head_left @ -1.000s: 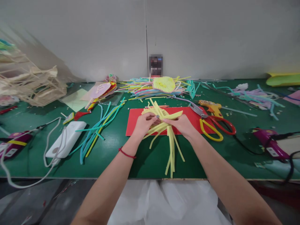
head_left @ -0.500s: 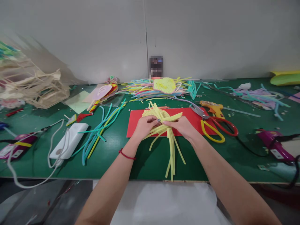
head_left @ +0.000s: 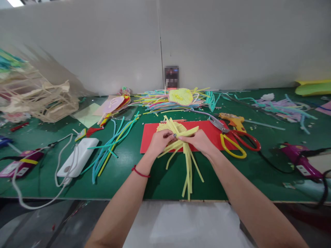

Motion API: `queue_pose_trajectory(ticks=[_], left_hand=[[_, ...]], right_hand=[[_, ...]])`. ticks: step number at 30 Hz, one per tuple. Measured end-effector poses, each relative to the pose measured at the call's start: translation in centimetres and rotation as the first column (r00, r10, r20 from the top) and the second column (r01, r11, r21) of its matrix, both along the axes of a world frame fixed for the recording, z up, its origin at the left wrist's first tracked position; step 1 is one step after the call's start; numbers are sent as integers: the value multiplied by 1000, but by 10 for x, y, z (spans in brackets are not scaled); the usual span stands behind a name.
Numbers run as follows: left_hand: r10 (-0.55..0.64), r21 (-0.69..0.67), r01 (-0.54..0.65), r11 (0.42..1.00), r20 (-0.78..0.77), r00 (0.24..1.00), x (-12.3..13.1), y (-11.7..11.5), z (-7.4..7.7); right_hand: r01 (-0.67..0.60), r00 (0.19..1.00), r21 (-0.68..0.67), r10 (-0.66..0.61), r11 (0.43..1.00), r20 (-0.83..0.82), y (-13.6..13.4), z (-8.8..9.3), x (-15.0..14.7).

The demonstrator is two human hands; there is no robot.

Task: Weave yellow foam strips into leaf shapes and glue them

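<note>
My left hand (head_left: 160, 142) and my right hand (head_left: 201, 140) meet over the middle of the table. Their fingers pinch a bundle of pale yellow strips (head_left: 191, 132) where the strips cross. Some strip ends fan out to the upper right, and others hang down toward the table's front edge. Just behind my left hand lies a ribbed, round yellow piece (head_left: 162, 126), partly covered by the hand and strips. Beneath all this is a red sheet (head_left: 148, 137). Scissors (head_left: 234, 134) with one red and one yellow handle loop rest on the sheet's right end.
An orange-yellow glue gun (head_left: 234, 120) lies behind the scissors. Blue and yellow strips (head_left: 107, 148) and a white power bank (head_left: 79, 156) with its cable are on the left. Along the wall sits a pile of coloured strips (head_left: 152, 100). Purple devices (head_left: 301, 160) flank both sides.
The view has shifted slightly, so the table sits a little lower. Both hands keep nearly the same pinch on the yellow strips.
</note>
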State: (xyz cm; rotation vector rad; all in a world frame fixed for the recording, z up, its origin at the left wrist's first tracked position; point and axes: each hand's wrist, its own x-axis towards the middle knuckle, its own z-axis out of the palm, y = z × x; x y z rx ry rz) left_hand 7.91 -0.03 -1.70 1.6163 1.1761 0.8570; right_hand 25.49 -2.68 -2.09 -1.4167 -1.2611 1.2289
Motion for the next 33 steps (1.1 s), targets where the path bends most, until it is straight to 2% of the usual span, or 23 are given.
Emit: queue_pose_trajectory(ticks=[7, 10, 17, 24, 33], left_hand=[[112, -116, -97, 988, 130, 985, 1, 2, -1], [157, -165, -125, 978, 203, 966, 1, 2, -2], [213, -238, -137, 962, 333, 919, 3, 1, -3], [264, -278, -164, 946, 372, 890, 2, 2, -2], [234, -302, -125, 945, 358, 904, 6, 0, -3]], right_hand=[[-28, 1000, 14, 28, 1000, -13, 0, 4, -4], [-19, 997, -6, 18, 1000, -78, -1, 5, -5], [76, 982, 9, -74, 997, -174, 5, 1, -4], [80, 986, -6, -80, 997, -148, 5, 1, -2], [126, 981, 25, -121, 992, -152, 7, -2, 4]])
